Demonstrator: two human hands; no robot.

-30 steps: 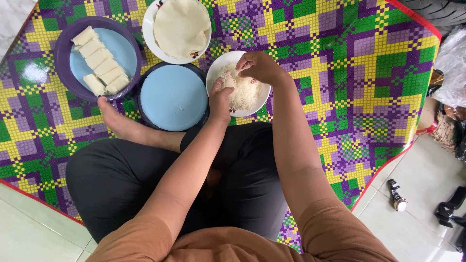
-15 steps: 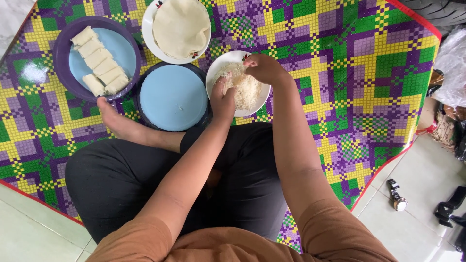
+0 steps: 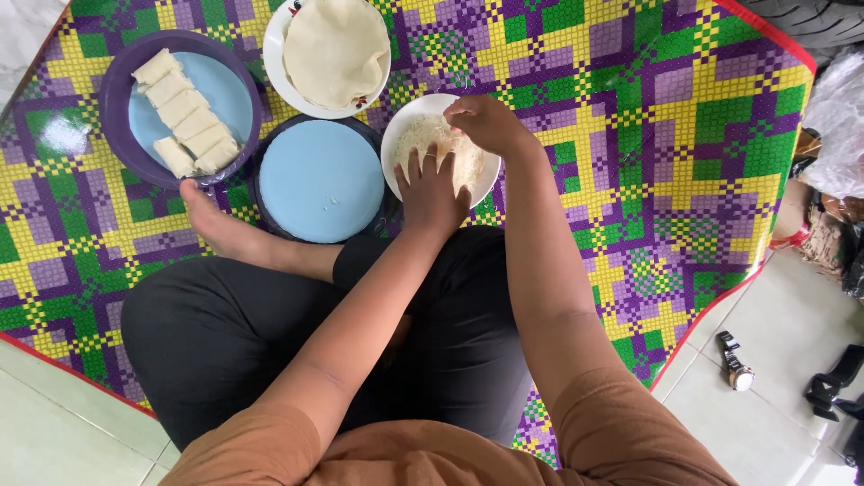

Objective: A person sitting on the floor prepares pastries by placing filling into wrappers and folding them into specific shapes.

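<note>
A white bowl (image 3: 391, 144) of pale shredded filling (image 3: 416, 137) stands on the woven mat in front of my crossed legs. My left hand (image 3: 432, 191) lies over the bowl's near side with fingers spread, fingertips on the filling. My right hand (image 3: 490, 121) reaches in from the far right rim, fingers bunched down on a pinch of filling. Left of the bowl sits a round blue tray (image 3: 319, 180) with nothing on it. Behind it is a white plate (image 3: 279, 72) stacked with thin pale wrappers (image 3: 335, 54).
A purple-rimmed blue tray (image 3: 121, 117) at the far left holds several white rolls (image 3: 184, 117) in a row. My bare foot (image 3: 216, 225) rests by it. The checked mat (image 3: 648, 153) ends at tiled floor on the right, where a wristwatch (image 3: 733, 360) and bags lie.
My left hand has slid from the bowl's left edge onto its near side and spread its fingers. My right hand has dipped lower into the filling.
</note>
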